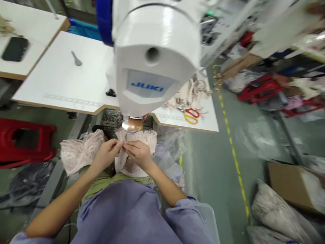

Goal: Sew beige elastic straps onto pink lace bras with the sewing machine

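My left hand [107,153] and my right hand [139,154] meet in front of the sewing machine [157,51]. Both pinch the edge of a pale pink lace bra [132,166], fingertips almost touching each other. What small part they grip between the fingers is hidden. The bra hangs over my lap, its upper edge close under the machine's needle area [132,124]. Left of my left hand, a second pale pink lace bra [82,150] lies draped at the machine's front.
On the white table [63,74] lie a grey spoon-shaped tool [76,59], scissors with red and yellow handles [191,116] and a heap of pale straps [189,93]. A red stool [48,142] stands left. Clear plastic bags [169,162] hang right of my hands.
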The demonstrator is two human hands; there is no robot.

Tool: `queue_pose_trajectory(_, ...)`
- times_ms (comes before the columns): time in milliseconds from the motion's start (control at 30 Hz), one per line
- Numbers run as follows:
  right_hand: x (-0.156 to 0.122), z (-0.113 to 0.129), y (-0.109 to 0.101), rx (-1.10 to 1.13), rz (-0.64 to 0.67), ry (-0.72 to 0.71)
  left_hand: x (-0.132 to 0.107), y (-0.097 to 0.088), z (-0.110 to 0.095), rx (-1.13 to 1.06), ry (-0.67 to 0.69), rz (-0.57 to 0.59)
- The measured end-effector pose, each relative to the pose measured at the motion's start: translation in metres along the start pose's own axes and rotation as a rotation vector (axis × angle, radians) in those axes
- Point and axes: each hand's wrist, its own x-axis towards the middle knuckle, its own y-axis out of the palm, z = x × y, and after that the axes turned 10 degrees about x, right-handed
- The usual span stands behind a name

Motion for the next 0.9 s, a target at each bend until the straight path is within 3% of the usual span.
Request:
queue_pose_trajectory(67,0.01,-0.033,-0.045,-0.161,0.059,0.158,0.006,-0.001,0.01,0.091,0.03,0.003)
queue_pose_trajectory(167,0.032,-0.096,-0.138,-0.356,-0.126,0.424,0.009,-0.006,0.02,0.162,0.069,0.016)
queue_pose_trajectory(233,0.044,-0.134,-0.191,-0.429,-0.149,0.552,0.007,-0.009,0.019,0.146,0.072,0.042)
queue_pose_trajectory(333,0.05,-0.166,-0.229,-0.458,-0.019,0.622,0.002,-0.01,0.008,0.106,0.074,0.08)
queue_pose_trajectory(500,0.011,-0.164,-0.219,-0.548,0.17,0.608,-0.005,-0.011,-0.009,-0.109,0.0,0.143)
queue_pose_trajectory(600,-0.033,-0.142,-0.2,-0.567,0.027,0.53,-0.008,-0.012,-0.01,-0.369,-0.072,0.181)
queue_pose_trajectory(700,-0.075,-0.093,-0.168,-0.37,-0.104,0.481,-0.009,-0.011,-0.007,-0.567,-0.113,0.174)
queue_pose_trajectory(800,-0.095,-0.029,-0.124,-0.102,0.022,0.374,-0.01,-0.012,-0.008,-0.621,-0.13,0.175)
queue_pose_trajectory(900,-0.087,0.013,-0.085,0.027,0.086,0.172,-0.011,-0.014,-0.013,-0.584,-0.109,0.178)
